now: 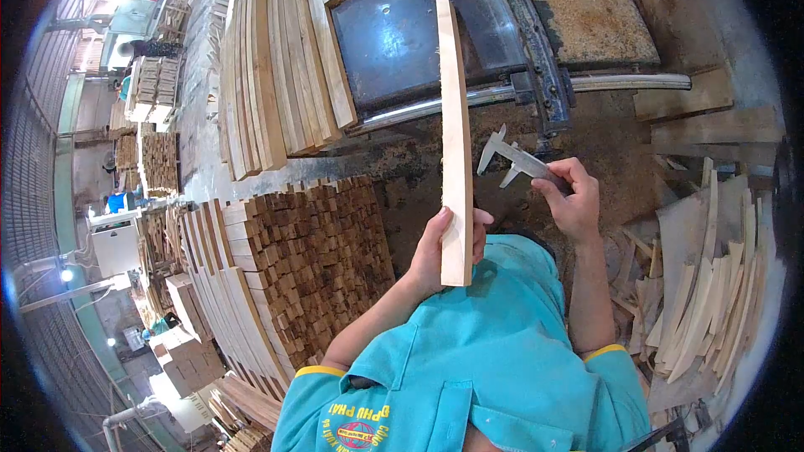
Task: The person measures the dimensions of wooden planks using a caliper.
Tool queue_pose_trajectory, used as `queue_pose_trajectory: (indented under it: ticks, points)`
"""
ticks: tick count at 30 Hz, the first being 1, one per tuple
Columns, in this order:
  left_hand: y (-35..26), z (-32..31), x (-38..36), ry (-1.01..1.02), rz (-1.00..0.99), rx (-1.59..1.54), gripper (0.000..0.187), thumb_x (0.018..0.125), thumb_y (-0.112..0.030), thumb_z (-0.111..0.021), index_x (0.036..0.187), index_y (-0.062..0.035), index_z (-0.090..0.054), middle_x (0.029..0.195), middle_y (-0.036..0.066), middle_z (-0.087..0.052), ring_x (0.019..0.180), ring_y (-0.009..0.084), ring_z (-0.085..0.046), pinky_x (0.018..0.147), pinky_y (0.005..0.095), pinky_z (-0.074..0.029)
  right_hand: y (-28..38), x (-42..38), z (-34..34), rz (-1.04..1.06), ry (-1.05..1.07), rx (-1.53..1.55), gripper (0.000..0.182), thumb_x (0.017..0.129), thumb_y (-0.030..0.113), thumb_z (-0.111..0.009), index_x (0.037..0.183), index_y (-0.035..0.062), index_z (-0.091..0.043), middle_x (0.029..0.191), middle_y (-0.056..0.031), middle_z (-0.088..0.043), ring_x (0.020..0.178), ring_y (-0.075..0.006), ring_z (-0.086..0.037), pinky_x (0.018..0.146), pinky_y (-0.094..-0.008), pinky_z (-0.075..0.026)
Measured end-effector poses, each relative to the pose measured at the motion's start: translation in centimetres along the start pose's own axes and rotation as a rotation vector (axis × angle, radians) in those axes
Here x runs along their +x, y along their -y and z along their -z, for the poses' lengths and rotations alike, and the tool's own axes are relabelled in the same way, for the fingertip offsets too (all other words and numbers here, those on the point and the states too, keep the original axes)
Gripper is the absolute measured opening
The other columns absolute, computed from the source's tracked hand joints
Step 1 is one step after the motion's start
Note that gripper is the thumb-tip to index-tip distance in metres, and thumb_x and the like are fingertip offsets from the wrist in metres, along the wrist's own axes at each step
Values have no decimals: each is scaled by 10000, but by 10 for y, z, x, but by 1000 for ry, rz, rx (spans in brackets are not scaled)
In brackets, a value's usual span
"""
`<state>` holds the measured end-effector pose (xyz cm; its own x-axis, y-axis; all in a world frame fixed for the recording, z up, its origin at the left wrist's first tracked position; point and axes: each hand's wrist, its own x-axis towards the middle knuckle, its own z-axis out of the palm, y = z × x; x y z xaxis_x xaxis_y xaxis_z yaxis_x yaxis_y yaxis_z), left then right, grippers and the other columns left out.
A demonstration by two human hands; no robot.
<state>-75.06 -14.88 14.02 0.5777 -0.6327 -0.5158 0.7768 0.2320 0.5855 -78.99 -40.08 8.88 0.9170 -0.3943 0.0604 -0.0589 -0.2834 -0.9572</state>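
Observation:
My left hand (431,247) is closed round the near end of a long, pale wooden strip (454,134), which stretches away from me over the edge of the machine table. In my right hand (573,201) is a metal vernier caliper (521,159), pinched between thumb and fingers. Its jaws point left toward the strip, with a gap between them and the wood.
Ahead lies a blue-grey machine table (394,42) with a metal rail (628,82) along its front. Long boards (285,67) lie to its left. A tall stack of cut strips (314,268) stands at my left; thin offcuts (712,301) are heaped at right.

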Motion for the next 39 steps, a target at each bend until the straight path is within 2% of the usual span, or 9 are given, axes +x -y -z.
queue_pose_trajectory:
  ticks: [7,16,21,25,27,31,33,39]
  points:
    - [-2,-1,-3,-53,45,-3,721,1028,-622,-391,1268,21,-611,819,71,-550,711,195,-548,640,327,-469,2,0,-2,16,1,29,300,842,194,-873,988,26,-672,888,-97,-744,843,-202,-741,781,-345,-572]
    - [-4,-4,-8,-96,69,5,682,1091,-549,-314,1422,20,-492,866,81,-573,751,180,-541,665,310,-468,8,1,-5,4,21,34,300,846,178,-869,1003,23,-667,907,-91,-748,867,-194,-742,804,-350,-576]
    - [-2,3,-10,47,14,-139,701,1112,-536,-262,1494,24,-439,850,53,-521,743,164,-490,644,308,-438,11,3,-10,-8,46,78,339,845,194,-872,1048,28,-658,962,-106,-757,892,-201,-747,800,-355,-581]
    - [-2,4,-11,39,-2,-124,701,1111,-540,-261,1488,22,-447,841,48,-513,741,163,-489,642,313,-437,20,5,-11,-30,56,79,360,848,194,-869,1107,45,-668,970,-107,-759,886,-203,-744,804,-354,-582]
    - [-1,5,-11,17,8,-127,701,1108,-547,-281,1495,17,-434,832,46,-512,729,162,-483,639,319,-435,21,7,-11,63,93,29,381,854,185,-861,1166,65,-678,976,-101,-758,876,-203,-738,801,-354,-581]
    - [2,9,-10,-19,8,-65,687,1099,-545,-324,1513,-4,-416,854,52,-547,737,166,-515,658,326,-463,20,6,-13,95,97,33,381,864,165,-846,1191,63,-680,986,-104,-758,877,-201,-733,795,-355,-579]
    - [2,7,-11,-175,29,70,684,1089,-542,-363,1542,-30,-388,896,63,-587,759,166,-555,692,334,-500,21,6,-13,67,131,35,367,869,143,-833,1194,62,-681,1016,-114,-760,888,-211,-733,818,-361,-581]
    - [2,0,-11,-102,38,70,698,1088,-540,-366,1576,-41,-346,927,69,-608,781,164,-580,715,342,-526,22,7,-14,72,223,94,368,863,117,-820,1199,65,-678,1071,-139,-758,956,-255,-751,856,-378,-586]
